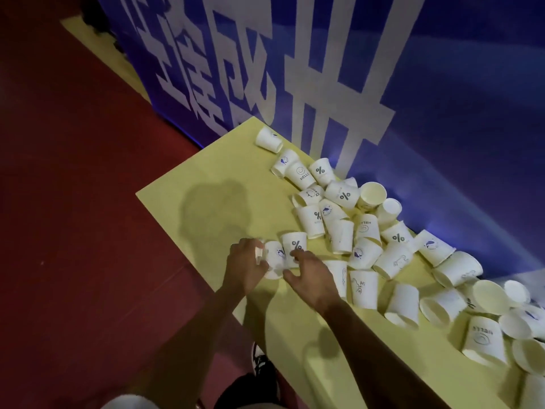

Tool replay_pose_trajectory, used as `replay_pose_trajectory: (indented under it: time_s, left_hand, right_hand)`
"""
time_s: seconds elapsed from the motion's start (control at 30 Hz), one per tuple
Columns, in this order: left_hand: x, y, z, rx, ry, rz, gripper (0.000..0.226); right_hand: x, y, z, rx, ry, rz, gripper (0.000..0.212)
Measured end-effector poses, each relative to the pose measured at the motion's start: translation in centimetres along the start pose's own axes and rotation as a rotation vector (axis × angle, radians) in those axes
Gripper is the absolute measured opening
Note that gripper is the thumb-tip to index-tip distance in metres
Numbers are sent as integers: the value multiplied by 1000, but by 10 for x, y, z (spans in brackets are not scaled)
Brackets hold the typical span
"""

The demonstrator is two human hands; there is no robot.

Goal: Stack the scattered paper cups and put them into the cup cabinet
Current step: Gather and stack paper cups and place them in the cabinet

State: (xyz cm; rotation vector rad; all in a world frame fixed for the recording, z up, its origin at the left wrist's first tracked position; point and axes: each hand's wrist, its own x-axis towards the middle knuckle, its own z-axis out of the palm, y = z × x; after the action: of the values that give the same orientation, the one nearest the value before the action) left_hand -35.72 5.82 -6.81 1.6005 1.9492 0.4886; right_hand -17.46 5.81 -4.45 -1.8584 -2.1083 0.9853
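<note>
Printed "%" in dark ink on front cup (295,246) and on pile cup (320,170). Printed "HELLO" beside a smile mark on far cup (302,172); same word, inverted, on right cup (483,335). Large white characters on blue backdrop (442,113): not legible.

Pale yellow flat-topped table (206,172) runs diagonally from centre to lower right of frame. Soft dark shadow (215,208) falls on its bare left part. Large blue banner with big white block characters (295,84) fills upper centre and upper right, standing along table's far edge. Dark red floor (73,202) covers left half. Second pale yellow strip (126,70) at upper left, along banner's foot. Dark blurred objects (94,13) at its far end, too dim to identify. Black-and-white shoe (261,364) on floor at bottom centre, just beside table's near edge. Pale garment edge (129,402) at bottom edge.
</note>
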Motion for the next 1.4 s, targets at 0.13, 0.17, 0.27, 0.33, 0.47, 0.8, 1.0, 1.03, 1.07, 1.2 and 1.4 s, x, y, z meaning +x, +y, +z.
replay_pose_trajectory:
  time_s: [0.13,0.17,0.27,0.33,0.47,0.8,1.0,1.03,1.07,1.2,1.4]
  left_hand:
    - [28,-22,-5,43,-52,-30,50]
    - [32,-26,-5,70,-86,-36,56]
    - [39,-38,-1,84,-171,-43,70]
    - [43,-45,3,76,-195,-59,71]
    - [46,-46,8,89,-163,-74,66]
    - [47,-21,3,-64,85,-102,65]
    - [36,25,13,-151,62,-8,64]
    - [32,34,15,-159,42,18,65]
    - [28,43,18,-167,21,41,66]
    - [5,88,38,-184,-59,142,65]
    - [-61,150,76,-244,-120,270,67]
  right_hand:
    - [19,-20,32,-49,31,100,58]
    - [19,-23,38,-63,55,147,60]
    - [20,-26,54,-98,84,272,68]
    - [21,-28,63,-88,138,279,72]
    - [19,-27,69,-100,77,317,74]
    - [9,-30,24,159,269,312,71]
    - [-19,-6,-12,294,490,405,69]
    - [-26,2,-18,323,497,427,69]
    - [-34,11,-25,340,509,440,69]
    - [-72,53,-49,349,585,471,74]
    - [-151,117,-79,388,630,474,75]
